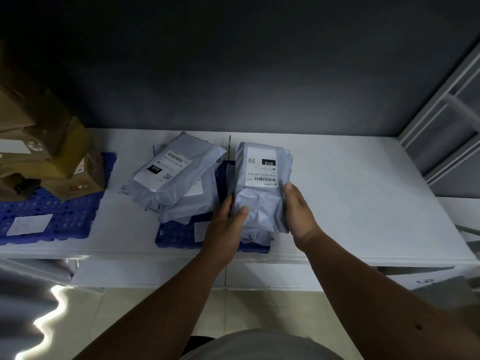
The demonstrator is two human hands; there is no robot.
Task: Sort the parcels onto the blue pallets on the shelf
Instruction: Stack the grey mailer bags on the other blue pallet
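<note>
Two hands clamp one grey parcel (pixel 262 188) from opposite sides: left hand (pixel 226 224) on its left edge, thumb across the front; right hand (pixel 298 211) on its right edge. Parcel sits label-up over the middle blue pallet (pixel 179 233), right half, on the white shelf (pixel 363 193). At 9 o'clock of it, a stack of grey parcels (pixel 171 178) on the same pallet. Farther toward 9 o'clock, cardboard boxes (pixel 65 162) on a second blue pallet (pixel 62 216).

The left hand (pixel 228 219) and right hand (pixel 298 211) are gripping a grey poly-mailer parcel (pixel 262 188) over the middle blue pallet (pixel 179 232) on the shelf (pixel 363 203).
</note>
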